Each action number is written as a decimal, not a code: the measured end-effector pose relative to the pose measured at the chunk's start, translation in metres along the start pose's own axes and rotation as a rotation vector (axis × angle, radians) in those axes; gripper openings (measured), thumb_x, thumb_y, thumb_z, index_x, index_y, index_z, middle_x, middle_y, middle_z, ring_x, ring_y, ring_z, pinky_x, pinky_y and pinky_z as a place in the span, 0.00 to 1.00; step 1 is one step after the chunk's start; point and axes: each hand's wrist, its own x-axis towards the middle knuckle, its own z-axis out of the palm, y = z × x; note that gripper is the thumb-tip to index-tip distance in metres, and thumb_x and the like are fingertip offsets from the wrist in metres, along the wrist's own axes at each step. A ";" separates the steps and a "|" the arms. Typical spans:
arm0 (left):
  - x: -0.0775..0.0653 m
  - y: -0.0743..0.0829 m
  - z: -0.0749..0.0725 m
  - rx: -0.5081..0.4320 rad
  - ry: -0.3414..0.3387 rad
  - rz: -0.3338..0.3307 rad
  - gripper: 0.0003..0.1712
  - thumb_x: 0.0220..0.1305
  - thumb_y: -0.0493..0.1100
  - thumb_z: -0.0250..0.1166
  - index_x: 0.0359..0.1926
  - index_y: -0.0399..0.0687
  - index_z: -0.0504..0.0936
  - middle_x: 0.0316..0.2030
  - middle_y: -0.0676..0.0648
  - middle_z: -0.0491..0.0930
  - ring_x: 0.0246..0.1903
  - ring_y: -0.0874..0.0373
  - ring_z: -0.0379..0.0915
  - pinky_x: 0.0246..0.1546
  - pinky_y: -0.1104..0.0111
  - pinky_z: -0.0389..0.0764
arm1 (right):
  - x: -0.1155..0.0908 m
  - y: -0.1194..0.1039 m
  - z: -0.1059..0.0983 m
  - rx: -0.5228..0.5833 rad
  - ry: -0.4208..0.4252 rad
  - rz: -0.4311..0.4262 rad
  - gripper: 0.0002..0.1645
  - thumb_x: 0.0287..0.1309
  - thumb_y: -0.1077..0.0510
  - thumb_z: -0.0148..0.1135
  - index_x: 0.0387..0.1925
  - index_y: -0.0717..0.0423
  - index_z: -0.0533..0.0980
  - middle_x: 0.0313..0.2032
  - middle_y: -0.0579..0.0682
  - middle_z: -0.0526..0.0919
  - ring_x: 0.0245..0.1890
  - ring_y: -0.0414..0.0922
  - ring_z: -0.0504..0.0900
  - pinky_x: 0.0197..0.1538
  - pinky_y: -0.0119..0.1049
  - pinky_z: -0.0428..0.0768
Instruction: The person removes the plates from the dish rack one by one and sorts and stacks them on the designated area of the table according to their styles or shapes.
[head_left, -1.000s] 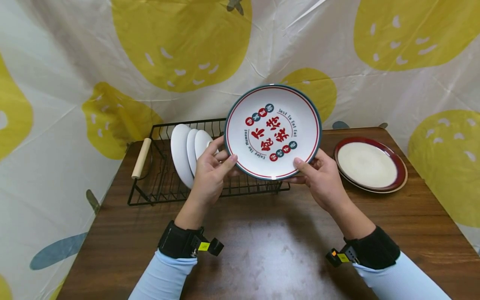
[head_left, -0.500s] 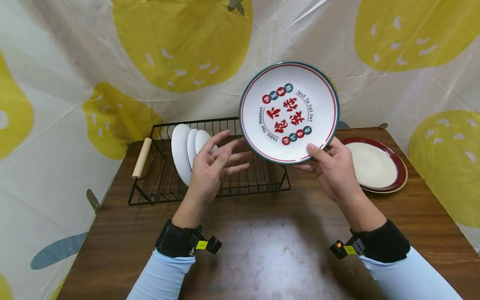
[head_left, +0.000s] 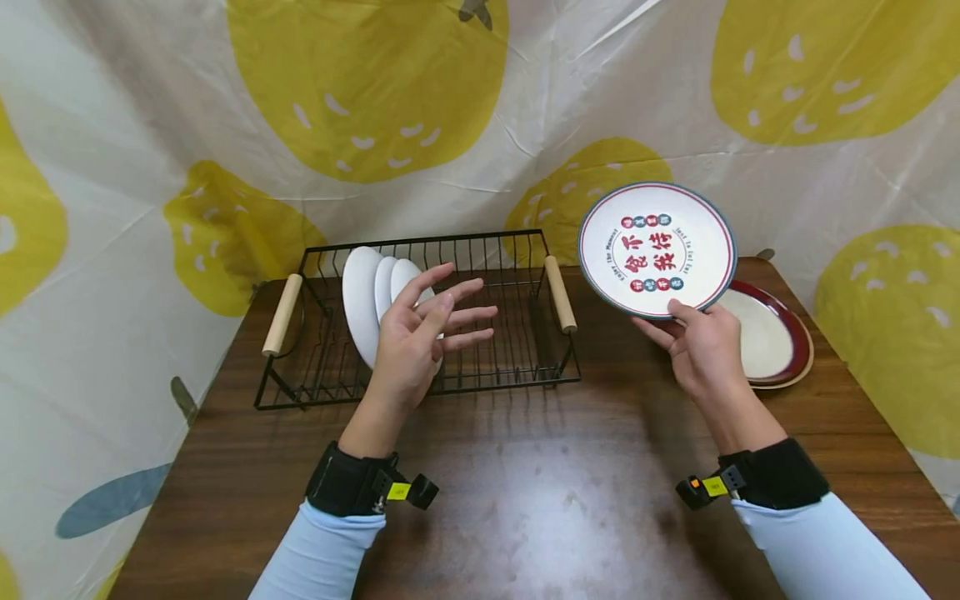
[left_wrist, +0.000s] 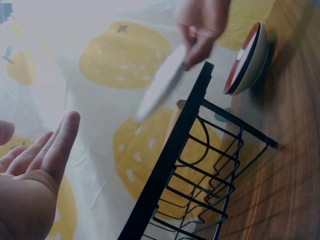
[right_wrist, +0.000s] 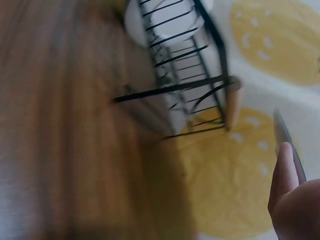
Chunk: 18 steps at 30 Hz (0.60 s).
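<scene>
A white plate (head_left: 600,250) with a teal rim, a thin red ring and red printed characters is up in the air on the right. My right hand (head_left: 701,346) pinches its lower edge, thumb on the printed face and fingers behind. The right wrist view catches the plate (right_wrist: 287,137) nearly edge-on. With fingers spread and holding nothing, my left hand (head_left: 416,333) hovers before the black wire dish rack (head_left: 517,383). White dishes (head_left: 362,304) stand on edge in the rack's left half, partly hidden behind that hand.
Dark red-rimmed plates (head_left: 797,350), stacked, lie on the wooden table (head_left: 510,517) at the right, partly behind my right hand. Wooden handles (head_left: 560,294) rise at both rack ends. A lemon-patterned cloth (head_left: 420,100) hangs behind the table.
My left hand has let go of the printed plate and stays before the rack. The right hand has carried the plate rightward, first rising and then lowering and tilting it back.
</scene>
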 end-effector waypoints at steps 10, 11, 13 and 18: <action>0.000 0.002 -0.003 0.017 0.018 0.000 0.22 0.85 0.39 0.50 0.74 0.46 0.67 0.65 0.35 0.81 0.51 0.49 0.91 0.52 0.51 0.91 | 0.009 0.036 -0.030 -0.025 0.090 0.208 0.41 0.81 0.68 0.42 0.86 0.51 0.42 0.79 0.51 0.62 0.49 0.39 0.89 0.54 0.43 0.92; 0.000 0.002 -0.003 0.015 0.021 0.001 0.22 0.85 0.39 0.50 0.74 0.46 0.68 0.65 0.35 0.81 0.51 0.49 0.91 0.52 0.51 0.92 | 0.009 0.039 -0.031 -0.040 0.089 0.220 0.41 0.81 0.68 0.41 0.86 0.51 0.42 0.78 0.51 0.62 0.48 0.39 0.89 0.54 0.42 0.92; 0.000 0.003 -0.003 0.014 0.028 0.001 0.21 0.85 0.39 0.49 0.73 0.46 0.68 0.66 0.35 0.81 0.51 0.49 0.91 0.52 0.51 0.92 | 0.009 0.044 -0.033 -0.073 0.080 0.242 0.41 0.81 0.69 0.41 0.87 0.50 0.41 0.78 0.51 0.62 0.48 0.38 0.88 0.55 0.42 0.91; -0.001 0.004 -0.005 0.028 0.038 0.002 0.21 0.85 0.38 0.48 0.73 0.47 0.68 0.67 0.32 0.79 0.51 0.50 0.91 0.52 0.52 0.92 | 0.009 0.055 -0.039 -0.142 0.044 0.269 0.42 0.81 0.69 0.38 0.87 0.51 0.39 0.80 0.53 0.58 0.49 0.37 0.88 0.58 0.41 0.90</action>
